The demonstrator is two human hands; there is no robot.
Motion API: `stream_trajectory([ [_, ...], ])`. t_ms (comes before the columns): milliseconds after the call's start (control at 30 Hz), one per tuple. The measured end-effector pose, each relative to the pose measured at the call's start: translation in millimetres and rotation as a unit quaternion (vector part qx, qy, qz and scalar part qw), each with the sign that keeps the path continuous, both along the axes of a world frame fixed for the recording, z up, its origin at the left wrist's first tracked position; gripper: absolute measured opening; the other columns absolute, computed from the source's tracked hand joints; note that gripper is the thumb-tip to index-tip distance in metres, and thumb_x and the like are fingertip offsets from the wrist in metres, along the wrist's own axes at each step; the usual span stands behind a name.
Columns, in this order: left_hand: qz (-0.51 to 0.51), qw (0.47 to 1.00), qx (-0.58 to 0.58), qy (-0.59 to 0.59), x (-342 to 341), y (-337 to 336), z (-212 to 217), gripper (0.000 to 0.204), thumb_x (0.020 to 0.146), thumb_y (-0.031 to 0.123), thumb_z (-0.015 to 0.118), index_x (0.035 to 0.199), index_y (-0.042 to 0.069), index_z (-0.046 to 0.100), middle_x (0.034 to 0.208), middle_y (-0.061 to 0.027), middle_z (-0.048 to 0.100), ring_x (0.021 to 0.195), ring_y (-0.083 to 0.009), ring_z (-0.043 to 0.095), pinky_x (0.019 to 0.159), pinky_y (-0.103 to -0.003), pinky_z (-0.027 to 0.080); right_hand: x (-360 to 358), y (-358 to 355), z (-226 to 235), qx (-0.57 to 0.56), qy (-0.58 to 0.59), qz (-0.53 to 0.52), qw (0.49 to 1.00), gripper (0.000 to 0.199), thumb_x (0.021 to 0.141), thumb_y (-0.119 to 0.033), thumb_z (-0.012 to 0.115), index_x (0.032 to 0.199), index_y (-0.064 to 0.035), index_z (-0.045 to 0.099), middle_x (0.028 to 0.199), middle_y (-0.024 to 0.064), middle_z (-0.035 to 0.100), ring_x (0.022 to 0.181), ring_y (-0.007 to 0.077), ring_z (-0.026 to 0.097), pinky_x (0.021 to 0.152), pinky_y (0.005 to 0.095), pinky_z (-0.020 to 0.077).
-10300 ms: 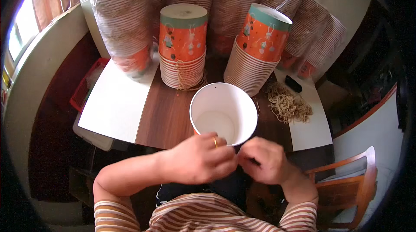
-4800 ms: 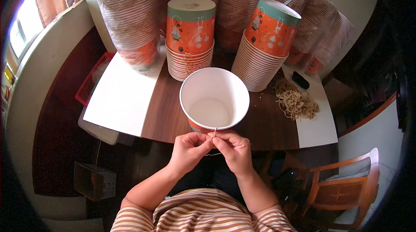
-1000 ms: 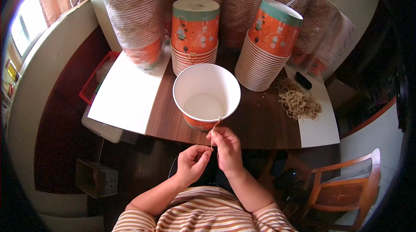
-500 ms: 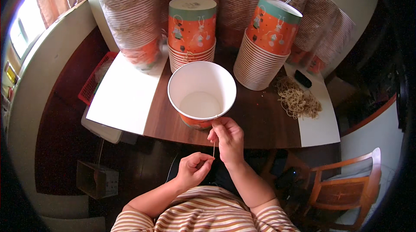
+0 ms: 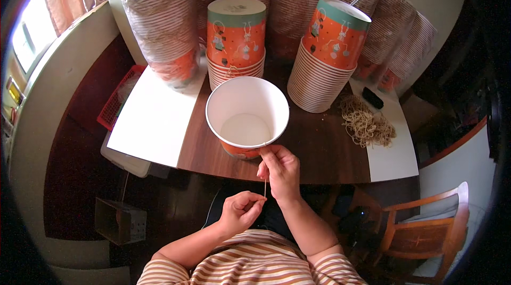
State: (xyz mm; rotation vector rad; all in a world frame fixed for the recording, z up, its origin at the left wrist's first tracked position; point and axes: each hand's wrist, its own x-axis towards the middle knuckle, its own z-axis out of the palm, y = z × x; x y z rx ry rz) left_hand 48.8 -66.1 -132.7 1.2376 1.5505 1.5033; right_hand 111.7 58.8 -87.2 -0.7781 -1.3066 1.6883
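Note:
A white-lined paper bucket [image 5: 247, 98] with an orange outside stands upright near the table's front edge, its mouth tilted toward me. My right hand [image 5: 282, 170] is closed in a pinch just under the near rim, where a bit of thin cord shows at the edge. From those fingers the cord [image 5: 265, 188] runs down, taut, to my left hand [image 5: 242, 211]. The left fingers are closed on its lower end, in front of my body and below the table edge. The right fingertips are partly hidden by the hand itself.
Behind the bucket rise two stacks of upturned orange-and-green paper buckets, one left [image 5: 236, 34] and one right [image 5: 330, 50]. Tall plastic-wrapped stacks [image 5: 159, 24] line the back. A heap of tangled cord [image 5: 367, 122] and a black object [image 5: 372, 97] lie at right. A wooden chair [image 5: 420, 237] stands lower right.
My left hand has shifted slightly right and down, still gripping the cord. The right hand stays at the rim, and the bucket has hardly moved.

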Motion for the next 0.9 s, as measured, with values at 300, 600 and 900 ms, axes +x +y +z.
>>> stream_trajectory([
  [300,-0.007,0.993,-0.027,-0.114,4.8,-6.4,-8.1,0.015,0.087,0.007,0.060,0.101,0.001,0.064,0.076,0.0004,0.061,0.065,-0.0036,0.050,0.058,-0.019,0.041,17.6,-11.4,-6.1,0.200,-0.081,-0.089,0.972,0.026,0.084,-0.022,0.067,0.098,-0.0023,0.057,0.083,0.0045,0.059,0.064,0.0074,0.052,0.056,0.0219,0.0432],
  [600,-0.155,0.970,-0.097,-0.162,-7.9,-56.9,-0.2,0.031,0.092,0.018,0.039,0.101,-0.004,0.058,0.095,-0.0094,0.062,0.088,-0.0160,0.058,0.076,-0.028,0.047,59.9,-71.9,-4.7,0.654,-0.188,0.195,0.706,0.053,0.078,-0.036,0.066,0.118,-0.0028,0.053,0.108,0.0109,0.057,0.098,0.0226,0.056,0.097,0.0452,0.0381],
  [900,-0.132,0.948,-0.205,-0.204,-25.9,-104.4,4.6,0.025,0.092,0.022,0.058,0.099,-0.001,0.066,0.084,-0.0009,0.066,0.074,-0.0051,0.056,0.067,-0.021,0.046,84.4,-39.2,3.7,0.685,-0.244,0.148,0.671,0.020,0.073,-0.021,0.071,0.067,-0.0119,0.055,0.060,0.0018,0.044,0.058,0.0197,0.046,0.063,0.0349,0.0366],
])
